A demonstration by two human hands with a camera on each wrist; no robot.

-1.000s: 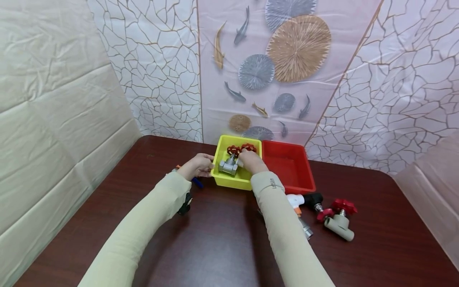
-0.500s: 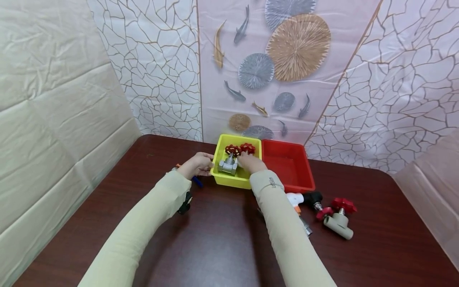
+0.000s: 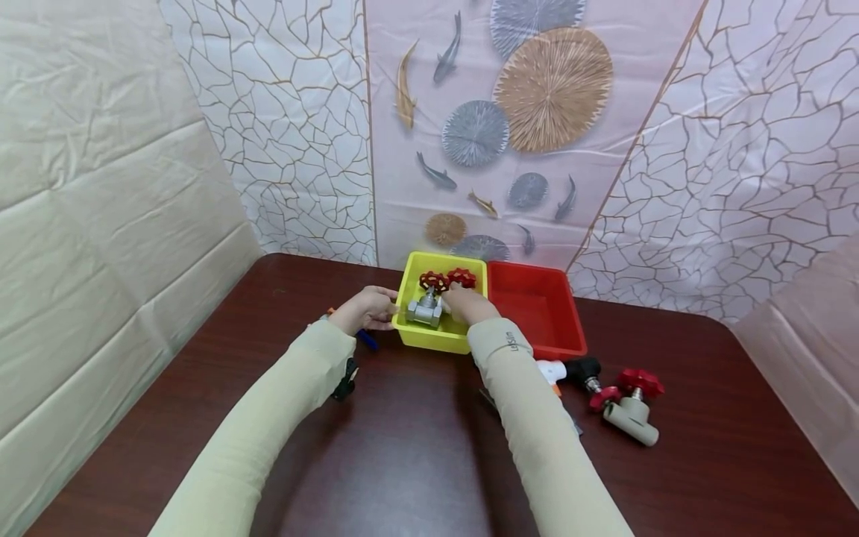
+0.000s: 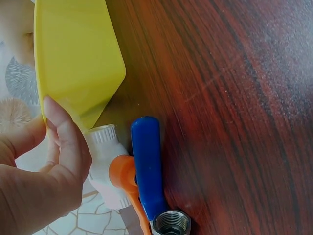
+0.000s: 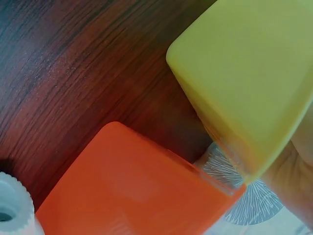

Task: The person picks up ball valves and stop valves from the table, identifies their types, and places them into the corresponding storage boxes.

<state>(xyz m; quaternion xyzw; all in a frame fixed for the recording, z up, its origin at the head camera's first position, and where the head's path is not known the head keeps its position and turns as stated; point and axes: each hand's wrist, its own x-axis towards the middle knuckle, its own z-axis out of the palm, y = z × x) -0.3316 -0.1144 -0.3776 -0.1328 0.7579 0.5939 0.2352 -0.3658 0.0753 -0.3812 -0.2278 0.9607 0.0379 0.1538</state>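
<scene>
The left hand [image 3: 367,309] pinches the left rim of the yellow bin [image 3: 432,339] between thumb and fingers; the left wrist view shows this hand [image 4: 49,161] at the bin's edge [image 4: 80,54]. A metal valve [image 3: 425,309] with a dark red handwheel lies inside the bin. Beside it, the right hand [image 3: 470,304] reaches in, its bent fingers round the body of a second valve, whose red handwheel [image 3: 462,277] shows above them. The fingertips are hidden. In the right wrist view, the right hand [image 5: 293,181] is partly behind the yellow wall [image 5: 244,63].
A red bin [image 3: 537,306] adjoins the yellow one. Right of the right forearm lie a beige valve [image 3: 632,421] with a red wheel, a black fitting [image 3: 582,368] and a white fitting [image 3: 552,370]. A blue-handled valve [image 4: 147,166] and white pipe part lie by the left hand.
Inside the yellow bin, the right hand and both red handwheels have shifted slightly left. The left hand stays on the rim. The head view has also shifted a little.
</scene>
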